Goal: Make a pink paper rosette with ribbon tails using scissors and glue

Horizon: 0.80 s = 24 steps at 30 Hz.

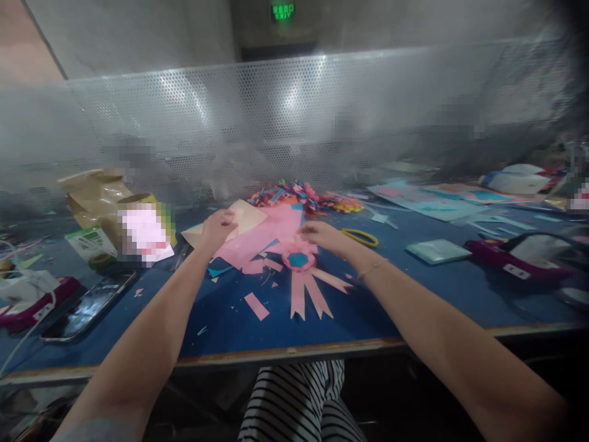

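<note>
My left hand [219, 229] is over a cream paper sheet [251, 216], its fingers curled and seeming to pinch it. Beneath that sheet lies a larger pink paper [276, 224]. My right hand [327, 238] has bent fingers at the upper edge of a pink paper rosette [300, 260], apparently gripping it; blur hides the exact contact. The rosette has a blue centre, and notched pink paper tails spread from it toward the table's front. A small pink paper strip [256, 306] and tiny scraps lie nearby.
Yellow-handled scissors [361, 237] lie right of my right hand. Behind is a pile of colourful paper pieces [301, 197]. At left are a phone [89, 306], a green-white box [91, 247] and a brown bag [99, 196]. A pale blue pad [438, 251] and purple holder [518, 261] stand right.
</note>
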Tool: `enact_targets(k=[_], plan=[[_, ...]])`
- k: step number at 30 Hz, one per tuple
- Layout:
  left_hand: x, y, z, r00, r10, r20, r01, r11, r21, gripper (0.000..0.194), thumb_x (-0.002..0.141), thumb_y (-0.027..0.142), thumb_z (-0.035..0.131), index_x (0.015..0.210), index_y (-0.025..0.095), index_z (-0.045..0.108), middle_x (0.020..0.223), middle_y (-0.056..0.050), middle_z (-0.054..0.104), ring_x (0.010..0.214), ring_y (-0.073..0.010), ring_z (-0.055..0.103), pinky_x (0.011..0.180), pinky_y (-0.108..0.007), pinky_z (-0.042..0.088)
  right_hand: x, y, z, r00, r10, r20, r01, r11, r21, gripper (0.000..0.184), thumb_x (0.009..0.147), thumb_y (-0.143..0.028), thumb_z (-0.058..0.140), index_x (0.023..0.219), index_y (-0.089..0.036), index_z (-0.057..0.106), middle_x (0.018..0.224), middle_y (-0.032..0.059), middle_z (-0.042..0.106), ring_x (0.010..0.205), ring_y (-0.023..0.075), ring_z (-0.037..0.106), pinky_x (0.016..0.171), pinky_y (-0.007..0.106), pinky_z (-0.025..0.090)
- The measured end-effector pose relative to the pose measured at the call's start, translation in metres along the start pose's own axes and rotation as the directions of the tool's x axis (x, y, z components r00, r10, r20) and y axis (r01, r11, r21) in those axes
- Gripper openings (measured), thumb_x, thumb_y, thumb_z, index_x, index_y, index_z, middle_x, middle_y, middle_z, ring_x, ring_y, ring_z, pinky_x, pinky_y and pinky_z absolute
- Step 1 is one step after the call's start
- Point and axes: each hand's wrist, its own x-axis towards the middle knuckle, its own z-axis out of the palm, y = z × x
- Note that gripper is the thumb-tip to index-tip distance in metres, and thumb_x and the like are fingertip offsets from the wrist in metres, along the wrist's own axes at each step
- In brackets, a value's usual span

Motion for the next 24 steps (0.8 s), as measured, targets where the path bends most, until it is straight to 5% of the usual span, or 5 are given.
enact_targets(k=[4, 7, 10, 15, 24], plan=[[-0.015, 0.025, 0.011, 0.999, 0.014, 0.046, -0.001, 0.959, -0.284, 0.067, 0.059, 0.027, 0.064, 0.119, 0.014, 0.038, 0.065, 0.001, 0.059, 0.056, -0.011, 0.052, 0.052, -0.021, 0.039, 0.0, -0.005, 0.0, 0.992, -0.11, -0.06, 0.107, 0.993, -0.045, 0.029, 0.07, -0.029, 0.054, 0.093, -0.012, 0.056, 0.083, 0.005, 0.058, 0.071, 0.0121, 0.052, 0.067, 0.027, 0.043], [-0.03, 0.043, 0.024, 0.969, 0.082, 0.234, 0.011, 0.928, -0.372, 0.036, 0.059, 0.031, 0.064, 0.088, 0.012, 0.056, 0.06, 0.001, 0.055, 0.053, -0.0092, 0.048, 0.052, -0.021, 0.037, -0.004, -0.012, 0.002, 0.976, -0.215, -0.028, 0.216, 0.976, 0.003, 0.035, 0.068, -0.032, 0.056, 0.097, -0.013, 0.054, 0.083, 0.0053, 0.058, 0.073, 0.0127, 0.053, 0.067, 0.028, 0.044], [-0.043, 0.052, 0.038, 0.938, 0.189, 0.29, -0.069, 0.924, -0.377, 0.02, 0.061, 0.031, 0.061, 0.061, 0.013, 0.053, 0.056, 0.003, 0.048, 0.053, -0.0075, 0.043, 0.054, -0.021, 0.035, -0.009, -0.021, 0.008, 0.959, -0.282, 0.014, 0.281, 0.959, 0.03, 0.038, 0.067, -0.033, 0.058, 0.099, -0.013, 0.054, 0.09, 0.0067, 0.057, 0.074, 0.0124, 0.054, 0.068, 0.028, 0.045], [-0.056, 0.056, 0.05, 0.9, 0.306, 0.312, -0.198, 0.921, -0.334, 0.016, 0.065, 0.028, 0.055, 0.058, 0.014, 0.051, 0.056, 0.005, 0.046, 0.055, -0.0073, 0.041, 0.056, -0.02, 0.035, -0.019, -0.035, 0.016, 0.929, -0.368, 0.029, 0.369, 0.927, -0.062, 0.023, 0.067, -0.029, 0.058, 0.085, -0.014, 0.059, 0.084, 0.0045, 0.059, 0.071, 0.0113, 0.052, 0.065, 0.025, 0.043], [-0.058, 0.055, 0.056, 0.862, 0.315, 0.398, -0.164, 0.915, -0.368, 0.023, 0.066, 0.035, 0.055, 0.059, 0.013, 0.053, 0.054, 0.004, 0.044, 0.053, -0.008, 0.04, 0.052, -0.02, 0.034, -0.027, -0.048, 0.02, 0.918, -0.395, -0.03, 0.385, 0.907, -0.172, 0.007, 0.068, -0.019, 0.056, 0.069, -0.013, 0.061, 0.068, 0.0009, 0.058, 0.059, 0.0078, 0.047, 0.055, 0.02, 0.036]])
